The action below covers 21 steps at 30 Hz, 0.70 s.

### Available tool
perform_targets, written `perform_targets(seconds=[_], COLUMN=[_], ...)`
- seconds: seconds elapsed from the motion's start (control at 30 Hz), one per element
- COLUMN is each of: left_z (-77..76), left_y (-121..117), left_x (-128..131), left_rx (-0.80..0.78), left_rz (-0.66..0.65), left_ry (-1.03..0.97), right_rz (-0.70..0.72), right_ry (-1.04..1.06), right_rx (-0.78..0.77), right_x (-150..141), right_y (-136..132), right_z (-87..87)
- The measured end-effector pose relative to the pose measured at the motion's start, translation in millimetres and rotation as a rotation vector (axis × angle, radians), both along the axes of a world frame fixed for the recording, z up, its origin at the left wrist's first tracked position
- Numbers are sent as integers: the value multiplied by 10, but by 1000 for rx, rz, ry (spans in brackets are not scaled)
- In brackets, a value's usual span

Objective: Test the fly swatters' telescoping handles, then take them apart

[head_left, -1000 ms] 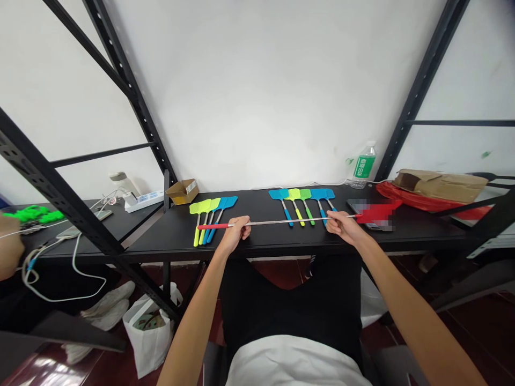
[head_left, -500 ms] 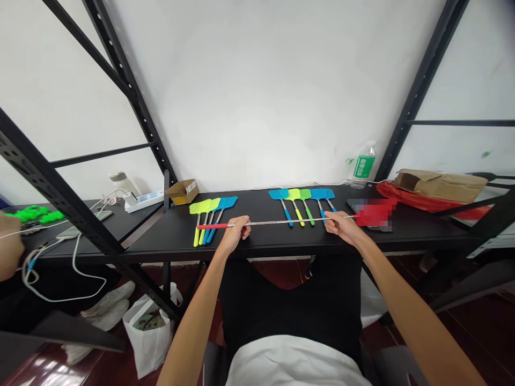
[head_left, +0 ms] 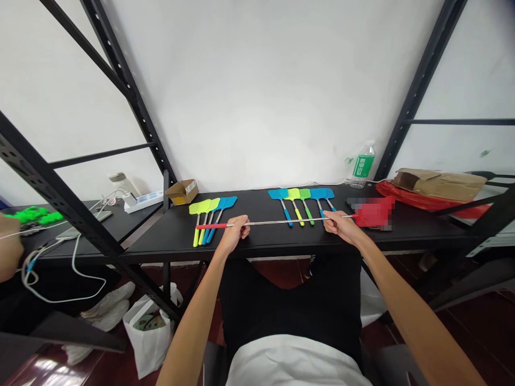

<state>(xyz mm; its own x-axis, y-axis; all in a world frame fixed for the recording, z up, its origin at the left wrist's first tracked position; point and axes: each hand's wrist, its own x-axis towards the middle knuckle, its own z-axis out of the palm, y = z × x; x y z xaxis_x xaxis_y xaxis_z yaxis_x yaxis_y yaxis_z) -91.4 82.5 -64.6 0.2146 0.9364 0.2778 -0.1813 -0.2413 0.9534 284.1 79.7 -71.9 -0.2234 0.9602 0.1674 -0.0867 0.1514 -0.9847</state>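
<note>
A red fly swatter [head_left: 281, 222] with a long metal telescopic rod is stretched level between my two hands, above the front of the black table. My left hand [head_left: 238, 228] is closed round the inner end of its red handle. My right hand [head_left: 340, 223] pinches the rod close to the red paddle, which is partly blurred by pixels. Left of centre, yellow and blue fly swatters [head_left: 213, 206] lie side by side, their handles partly behind the red one. Beyond my hands a second row of blue, yellow and green swatters [head_left: 304, 195] rests near the wall.
A water bottle [head_left: 363, 165] stands at the back right, beside a brown paper package [head_left: 440, 185] on red plastic. A small cardboard box [head_left: 182, 192] and a white power strip [head_left: 145, 200] sit at the left. Black metal posts [head_left: 132, 91] rise on both sides. Another person's hand [head_left: 8, 249] shows far left.
Both hands keep their hold on the red fly swatter, which stays stretched out. Only a very slight shift of the whole view shows.
</note>
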Motion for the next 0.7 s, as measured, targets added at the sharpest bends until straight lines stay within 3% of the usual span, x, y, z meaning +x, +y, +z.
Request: perform_targets(seconds=[0.7], left_z=[38], left_y=[-33], left_x=[24], left_rx=[1], left_rz=[10], left_ry=[20], right_rz=[6], right_ry=[33], right_rx=[3], right_x=[-2], right_y=[1], right_z=[-18])
